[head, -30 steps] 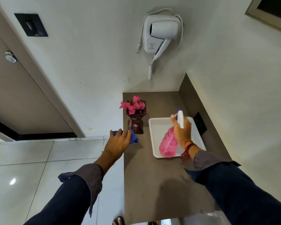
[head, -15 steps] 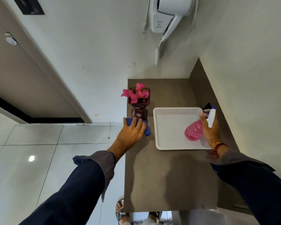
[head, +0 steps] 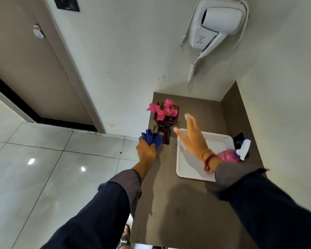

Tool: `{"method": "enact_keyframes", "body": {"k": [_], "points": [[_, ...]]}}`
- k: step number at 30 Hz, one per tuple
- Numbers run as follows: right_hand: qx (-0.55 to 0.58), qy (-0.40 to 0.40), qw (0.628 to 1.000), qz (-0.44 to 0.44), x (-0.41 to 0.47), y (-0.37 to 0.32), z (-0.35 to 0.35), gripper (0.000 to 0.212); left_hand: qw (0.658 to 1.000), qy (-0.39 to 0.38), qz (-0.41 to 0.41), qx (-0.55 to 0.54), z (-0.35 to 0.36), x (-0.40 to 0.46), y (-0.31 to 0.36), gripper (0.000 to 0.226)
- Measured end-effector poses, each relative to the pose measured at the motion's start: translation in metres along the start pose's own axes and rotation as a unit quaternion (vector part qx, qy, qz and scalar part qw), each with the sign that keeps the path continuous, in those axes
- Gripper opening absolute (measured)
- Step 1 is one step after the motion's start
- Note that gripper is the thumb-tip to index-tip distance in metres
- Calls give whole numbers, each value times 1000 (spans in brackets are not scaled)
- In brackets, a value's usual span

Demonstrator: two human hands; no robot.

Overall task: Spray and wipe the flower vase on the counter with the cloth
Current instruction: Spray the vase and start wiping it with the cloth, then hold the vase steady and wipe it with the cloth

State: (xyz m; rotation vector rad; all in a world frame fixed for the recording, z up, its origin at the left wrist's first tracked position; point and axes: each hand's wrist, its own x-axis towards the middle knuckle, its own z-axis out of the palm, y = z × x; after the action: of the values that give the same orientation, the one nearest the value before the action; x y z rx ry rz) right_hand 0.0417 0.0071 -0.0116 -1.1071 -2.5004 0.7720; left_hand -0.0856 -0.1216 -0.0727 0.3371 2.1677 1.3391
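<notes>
Near edge of the brown table (head: 169, 212) bare. Both dark sleeves reach forward from the bottom of the view.

Left hand (head: 146, 151): grip closed around the bunched blue cloth (head: 152, 138), knuckles up, cloth held at the left side of the vase's base, touching it or just short of it; cannot tell which.

Right hand (head: 192, 137): empty, fingers spread, palm angled toward the vase, blurred with motion, above the near-left corner of the white tray (head: 187, 169). Red thread at the wrist.

Pink spray bottle (head: 229, 155) lies on its side at the tray's right edge, white trigger head pointing away, nobody holding it. Judgement: spraying looks finished, wiping about to begin or just begun; right hand likely going to steady the vase.

Flower vase (head: 162, 131): dark maroon, upright, at the table's left edge near the back wall, pink flowers (head: 162, 109) on top. No wet sheen visible on it.
</notes>
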Motion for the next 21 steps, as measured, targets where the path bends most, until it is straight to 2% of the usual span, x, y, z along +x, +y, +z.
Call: {"method": "enact_keyframes", "body": {"k": [1,3,7,11,15,18,21], "points": [[-49,-33,998,-27,26,-4,-9,82,998,17,-37,-39,3,0,5,40],[-132,-108,985,-23,67,-7,-24,94,992,34,-72,-99,12,-1,17,46],[-236,-252,938,-27,101,-2,-32,100,991,30,-30,-129,27,-6,35,52],[-227,-268,936,-15,109,-9,-28,102,994,0,19,-109,40,-6,48,64],[-240,-276,931,-15,110,-18,-27,102,998,-16,15,-52,60,-5,57,78],[-224,-284,932,-10,112,-19,-26,102,999,-38,11,3,76,-10,61,72],[-211,-290,933,-5,112,-17,-24,103,987,-49,87,125,88,-17,51,66]]}}
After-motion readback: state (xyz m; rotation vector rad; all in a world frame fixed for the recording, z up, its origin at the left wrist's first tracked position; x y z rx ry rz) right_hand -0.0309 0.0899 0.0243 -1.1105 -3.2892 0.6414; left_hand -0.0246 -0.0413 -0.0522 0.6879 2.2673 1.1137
